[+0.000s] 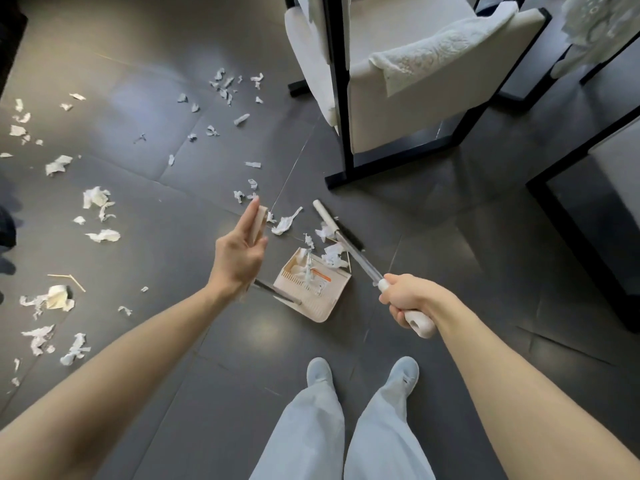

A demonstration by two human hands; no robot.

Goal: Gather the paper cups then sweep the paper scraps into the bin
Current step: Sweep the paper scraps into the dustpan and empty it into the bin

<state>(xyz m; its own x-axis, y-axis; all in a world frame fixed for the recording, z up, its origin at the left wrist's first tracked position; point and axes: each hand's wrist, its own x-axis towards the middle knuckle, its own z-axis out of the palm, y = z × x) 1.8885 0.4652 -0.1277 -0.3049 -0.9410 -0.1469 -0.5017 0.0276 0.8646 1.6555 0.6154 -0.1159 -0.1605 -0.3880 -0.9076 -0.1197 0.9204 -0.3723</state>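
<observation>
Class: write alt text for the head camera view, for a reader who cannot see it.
Seen from above, a person's right hand grips a broom whose head rests by a beige dustpan holding paper scraps; the left hand holds the dustpan's handle. More scraps litter the dark floor on the left; a white armchair stands beyond.

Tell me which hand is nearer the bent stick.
Left. The left hand sits right of the bent stick, gripping the dustpan handle; the right hand is farther right, on the broom.

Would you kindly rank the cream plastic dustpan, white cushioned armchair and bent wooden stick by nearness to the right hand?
1. Cream plastic dustpan, just left of the right hand.
2. White cushioned armchair, ahead.
3. Bent wooden stick, far left.
</observation>
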